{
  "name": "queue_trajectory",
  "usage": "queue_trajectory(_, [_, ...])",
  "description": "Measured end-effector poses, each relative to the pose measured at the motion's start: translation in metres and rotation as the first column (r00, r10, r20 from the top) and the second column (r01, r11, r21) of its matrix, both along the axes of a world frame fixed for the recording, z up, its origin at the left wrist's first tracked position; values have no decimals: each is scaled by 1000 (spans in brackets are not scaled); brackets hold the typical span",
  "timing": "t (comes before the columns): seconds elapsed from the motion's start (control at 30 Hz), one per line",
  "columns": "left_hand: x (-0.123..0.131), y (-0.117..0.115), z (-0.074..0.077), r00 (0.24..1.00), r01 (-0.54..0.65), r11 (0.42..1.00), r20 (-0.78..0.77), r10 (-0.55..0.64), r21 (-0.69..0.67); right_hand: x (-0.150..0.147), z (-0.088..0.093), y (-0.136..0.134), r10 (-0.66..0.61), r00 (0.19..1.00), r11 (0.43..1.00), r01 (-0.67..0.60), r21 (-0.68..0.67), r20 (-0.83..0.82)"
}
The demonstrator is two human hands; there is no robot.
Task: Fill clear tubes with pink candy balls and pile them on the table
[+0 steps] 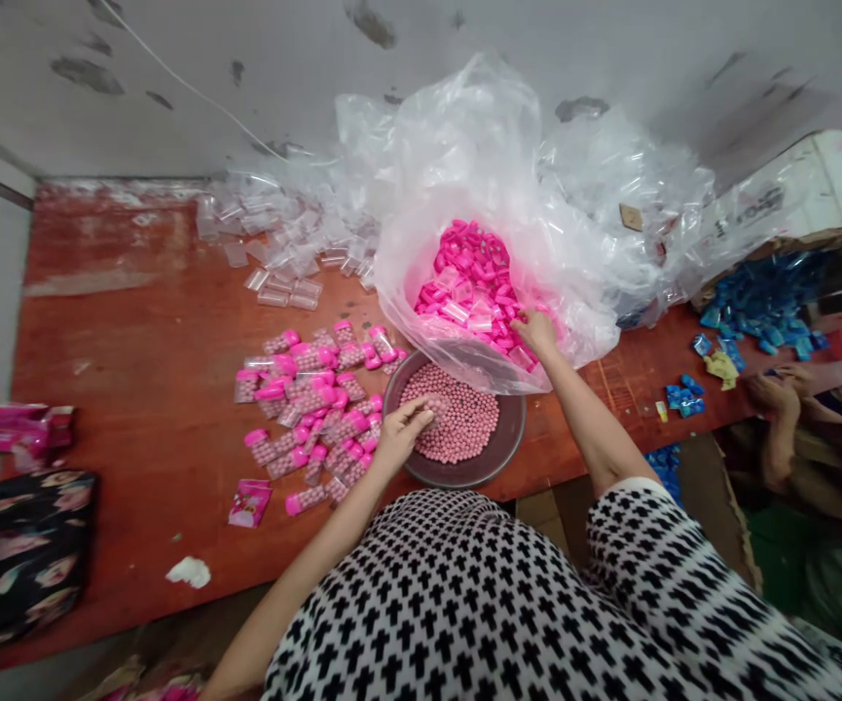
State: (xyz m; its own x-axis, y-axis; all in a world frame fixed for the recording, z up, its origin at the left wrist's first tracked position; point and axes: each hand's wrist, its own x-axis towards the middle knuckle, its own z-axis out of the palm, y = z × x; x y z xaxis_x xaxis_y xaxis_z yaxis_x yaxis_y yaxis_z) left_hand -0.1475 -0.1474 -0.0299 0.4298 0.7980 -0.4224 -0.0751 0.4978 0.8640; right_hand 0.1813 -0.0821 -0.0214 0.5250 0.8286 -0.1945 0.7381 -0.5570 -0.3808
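Observation:
My left hand (400, 435) is closed, fingers pinched round a small clear plastic tube (433, 409) with pink balls showing in it. It is held over a dark bowl (515, 443) of small pink balls (464, 428). To the right and farther back, my right hand (537, 333) reaches into the mouth of a large clear plastic bag (421, 336). Its fingertips are drawn together among bright pink caps (473, 258); what is between them is too small to make out. Left of the bowl lie many filled tubes with pink caps (318, 394).
Clear tubes without caps (289, 289) lie in a heap at the back. A pink packet (249, 503) and a floral bag (33, 555) are on the left. Blue pieces (763, 302) lie at right, near another person's hands (778, 394). A wall bounds the table (135, 389) behind.

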Motion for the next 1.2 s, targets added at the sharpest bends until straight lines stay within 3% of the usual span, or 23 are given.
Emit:
queue_trajectory(0.07, [-1, 0, 4, 1000, -20, 1000, 23, 20, -6, 2, 8, -12, 50, 994, 986, -34, 161, -99])
queue_trajectory(0.13, [1, 1, 9, 999, -23, 1000, 46, 23, 13, -1, 18, -25, 102, 947, 961, -15, 277, -304])
queue_trajectory(0.2, [7, 1, 15, 997, -19, 999, 74, 16, 31, -11, 31, -38, 143, 828, 943, 53, 330, -541])
queue_trajectory(0.3, [15, 1, 24, 992, -38, 998, 120, 33, 42, -39, 56, -57, 217, 583, 916, 154, 369, -783])
queue_trajectory(0.43, [17, -1, 36, 984, -69, 996, 171, 58, 56, -83, 83, -79, 261, 356, 921, 185, 342, -897])
queue_trajectory(0.53, [11, -5, 45, 976, -85, 994, 204, 69, 68, -108, 91, -91, 239, 289, 933, 195, 302, -927])
queue_trajectory(0.7, [0, -12, 58, 974, -91, 989, 219, 63, 120, -136, 88, -102, 221, 220, 946, 188, 264, -950])
queue_trajectory(0.8, [-3, -15, 59, 975, -75, 984, 219, 38, 163, -149, 88, -106, 243, 230, 943, 174, 285, -942])
queue_trajectory(0.93, [-8, -18, 57, 977, -90, 982, 206, 55, 168, -160, 88, -110, 319, 323, 915, 138, 378, -891])
queue_trajectory(1.07, [-12, -19, 60, 965, -126, 987, 241, 98, 100, -164, 82, -113, 408, 567, 865, 9, 501, -716])
queue_trajectory(1.13, [-12, -20, 63, 949, -119, 992, 298, 102, 39, -167, 79, -113, 429, 722, 839, -96, 535, -543])
queue_trajectory(1.2, [-12, -20, 65, 936, -112, 994, 334, 109, -10, -174, 80, -115, 452, 824, 805, -213, 553, -341])
